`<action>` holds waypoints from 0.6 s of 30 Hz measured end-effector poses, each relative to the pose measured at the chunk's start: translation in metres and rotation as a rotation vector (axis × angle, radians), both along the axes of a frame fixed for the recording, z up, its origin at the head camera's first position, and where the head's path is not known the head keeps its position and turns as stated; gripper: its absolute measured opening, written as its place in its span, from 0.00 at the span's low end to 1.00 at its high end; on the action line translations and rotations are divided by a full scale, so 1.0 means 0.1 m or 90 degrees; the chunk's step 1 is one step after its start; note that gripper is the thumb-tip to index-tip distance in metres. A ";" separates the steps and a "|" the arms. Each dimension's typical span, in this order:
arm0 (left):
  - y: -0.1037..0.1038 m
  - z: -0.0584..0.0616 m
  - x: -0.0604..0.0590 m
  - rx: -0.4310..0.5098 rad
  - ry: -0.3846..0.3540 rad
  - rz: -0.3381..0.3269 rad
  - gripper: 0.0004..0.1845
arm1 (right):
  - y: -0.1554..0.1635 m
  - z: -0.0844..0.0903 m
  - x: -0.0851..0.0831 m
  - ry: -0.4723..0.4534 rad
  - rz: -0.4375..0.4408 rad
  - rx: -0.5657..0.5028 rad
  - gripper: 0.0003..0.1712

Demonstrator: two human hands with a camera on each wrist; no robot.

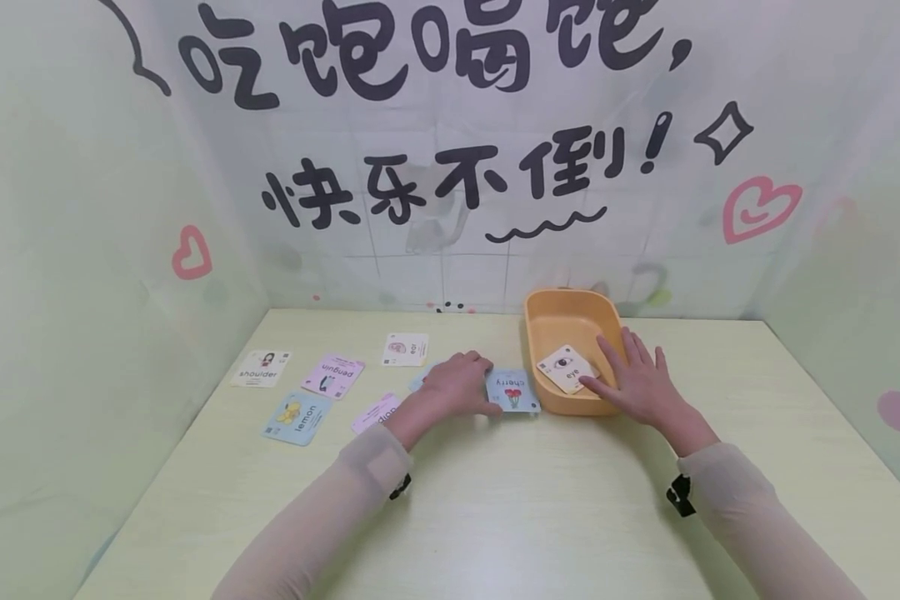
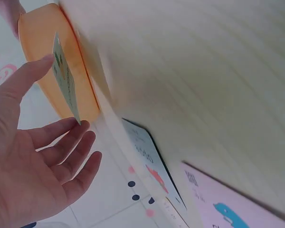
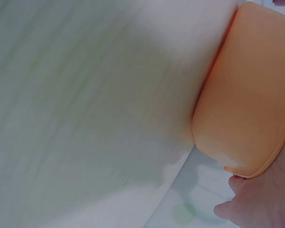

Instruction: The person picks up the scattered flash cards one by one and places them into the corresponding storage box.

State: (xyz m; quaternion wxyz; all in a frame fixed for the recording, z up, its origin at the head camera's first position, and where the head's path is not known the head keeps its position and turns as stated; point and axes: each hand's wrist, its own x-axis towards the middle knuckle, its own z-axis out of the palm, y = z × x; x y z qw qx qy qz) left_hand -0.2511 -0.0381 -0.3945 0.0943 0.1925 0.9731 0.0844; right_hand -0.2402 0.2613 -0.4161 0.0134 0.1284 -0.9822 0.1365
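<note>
Blue "cherry" picture card [image 1: 512, 390]: your left hand [image 1: 457, 385] pinches its edge; your right hand [image 1: 637, 383], fingers straight, steadies the orange plastic tub [image 1: 540, 321].

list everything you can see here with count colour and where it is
orange tub: 1, orange, far middle-right of the table
eye card: 1, white, leaning inside the tub's near end
cherry card: 1, light blue, table, just left of the tub
lemon card: 1, light blue, near left
penguin card: 1, pink, left of centre
shoulder card: 1, white, far left
ear card: 1, white, behind the left hand
pink card: 1, pink, partly under the left forearm
table: 1, pale yellow-green
left hand: 1, at the cherry card's left edge
right hand: 1, fingers straight, on the tub's near right rim
</note>
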 end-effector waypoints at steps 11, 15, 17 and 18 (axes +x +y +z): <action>-0.14 0.17 -0.09 0.073 0.007 0.020 0.41 | 0.00 0.00 0.01 0.005 0.007 -0.004 0.52; -0.18 0.25 -0.11 0.074 0.018 0.016 0.40 | 0.00 0.00 0.00 0.007 0.005 0.002 0.52; -0.19 0.29 -0.11 0.073 0.018 0.010 0.39 | 0.01 0.00 0.00 0.010 0.004 0.006 0.52; -0.20 0.31 -0.11 0.073 0.017 0.008 0.39 | 0.01 0.00 0.00 0.010 0.003 0.008 0.52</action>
